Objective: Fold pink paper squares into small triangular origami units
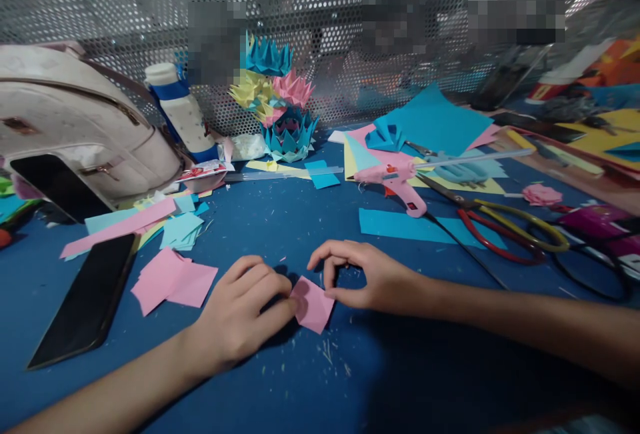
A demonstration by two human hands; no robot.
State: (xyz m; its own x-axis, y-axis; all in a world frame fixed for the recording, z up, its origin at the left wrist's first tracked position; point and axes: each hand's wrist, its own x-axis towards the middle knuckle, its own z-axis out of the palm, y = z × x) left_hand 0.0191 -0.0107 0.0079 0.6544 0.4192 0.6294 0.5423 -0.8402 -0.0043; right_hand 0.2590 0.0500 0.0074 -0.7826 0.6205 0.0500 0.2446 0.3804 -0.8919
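A small pink paper square (315, 311) lies at the front middle of the table, between my two hands. My left hand (245, 307) pinches its left edge between thumb and curled fingers. At the opposite corner, my right hand (357, 274) has its thumb and a bent finger on the paper, while the index finger arches above. More pink paper squares (173, 281) lie in a loose pile left of my left hand. Behind them is a small stack of light blue paper squares (181, 231).
A black phone (85, 301) lies at the left, before a pale backpack (85, 121) and a bottle (183, 111). Folded paper flowers (287, 131) stand at the back. To the right are a pink glue gun (393, 184), its cord, scissors (500, 221) and a blue paper strip (390, 224).
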